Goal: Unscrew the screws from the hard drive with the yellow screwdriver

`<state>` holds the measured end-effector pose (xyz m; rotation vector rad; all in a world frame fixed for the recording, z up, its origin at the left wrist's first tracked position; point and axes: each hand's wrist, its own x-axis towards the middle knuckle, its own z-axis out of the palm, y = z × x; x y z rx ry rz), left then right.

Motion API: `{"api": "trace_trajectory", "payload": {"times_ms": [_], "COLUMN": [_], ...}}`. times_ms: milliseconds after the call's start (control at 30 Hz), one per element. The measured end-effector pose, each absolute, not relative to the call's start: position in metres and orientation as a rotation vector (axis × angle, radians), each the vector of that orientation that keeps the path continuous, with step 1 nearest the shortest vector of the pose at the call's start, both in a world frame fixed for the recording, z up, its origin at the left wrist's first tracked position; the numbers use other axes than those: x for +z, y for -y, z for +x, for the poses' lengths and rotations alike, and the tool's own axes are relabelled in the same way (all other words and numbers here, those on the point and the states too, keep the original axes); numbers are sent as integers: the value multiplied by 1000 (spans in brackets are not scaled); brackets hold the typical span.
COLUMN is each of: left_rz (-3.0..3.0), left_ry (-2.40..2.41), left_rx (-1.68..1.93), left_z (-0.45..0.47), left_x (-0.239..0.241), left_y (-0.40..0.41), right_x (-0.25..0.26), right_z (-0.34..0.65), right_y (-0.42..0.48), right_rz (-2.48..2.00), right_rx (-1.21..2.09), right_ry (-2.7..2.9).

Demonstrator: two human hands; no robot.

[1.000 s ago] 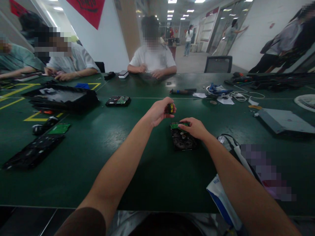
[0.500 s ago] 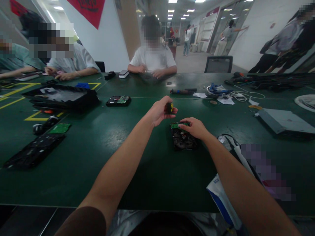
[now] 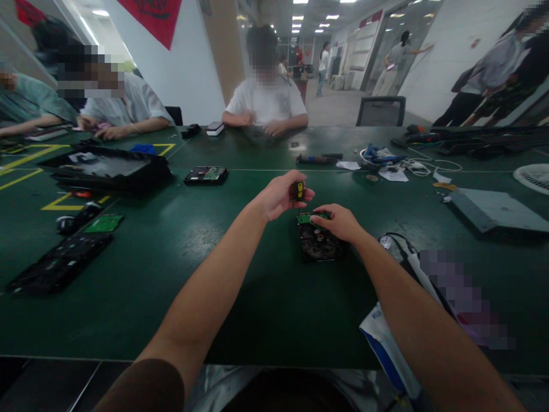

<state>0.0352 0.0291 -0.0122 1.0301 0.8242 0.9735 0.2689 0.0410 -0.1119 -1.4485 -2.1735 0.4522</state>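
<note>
My left hand [image 3: 285, 195] is closed around the black and yellow handle of a screwdriver [image 3: 299, 190]. The handle is upright and the thin shaft points down to the far left corner of a hard drive [image 3: 319, 247]. This drive lies on the green table with its underside up, a green circuit board [image 3: 305, 219] along its far end. My right hand [image 3: 338, 221] grips the drive's far right side, the thumb resting on the board. The screwdriver's tip is too small to make out.
Another hard drive [image 3: 206, 175] lies further left. Nearer are a loose green board [image 3: 104, 224] and a black panel [image 3: 60, 264]. A black tray [image 3: 109, 169] sits behind them. To the right are a grey metal box [image 3: 497, 210] and cables [image 3: 418, 167]. A person [image 3: 266, 106] sits opposite.
The screwdriver handle has turned in my left hand, so more of its yellow part faces me. My left fingers have shifted slightly right. My right hand and the drive stay put.
</note>
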Motion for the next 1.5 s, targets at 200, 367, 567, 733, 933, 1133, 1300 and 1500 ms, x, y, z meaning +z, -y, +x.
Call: {"api": "trace_trajectory", "payload": {"times_ms": [200,367,567,733,933,1133,1300,1500], "left_rz": [1094,1161,1048,1212,1246,1101,1203,1222], "left_ry": [-892,-855,-811,-883,-857,-791,-854,-833], "left_rx": [1054,967,1010,1048,961,991,1001,928], "left_z": [32,36,37,34,36,38,33,35], "left_x": [-9,-4,-9,-10,-7,-11,-7,-5], "left_y": [-29,-23,-27,-30,-24,-28,-28,-24], "right_x": [-112,-112,-112,-111,-112,-113,-112,-113], "right_z": [269,269,269,269,269,269,268,269], "right_y": [-42,-41,-41,-42,-41,-41,-40,-42], "right_rz": [-1455,-1449,-1461,-1454,-1453,-1465,-1461,-1452], "right_rx": [449,448,452,452,434,428,435,428], "right_ry": [2170,2176,2164,2178,2188,2172,2171,2187]}}
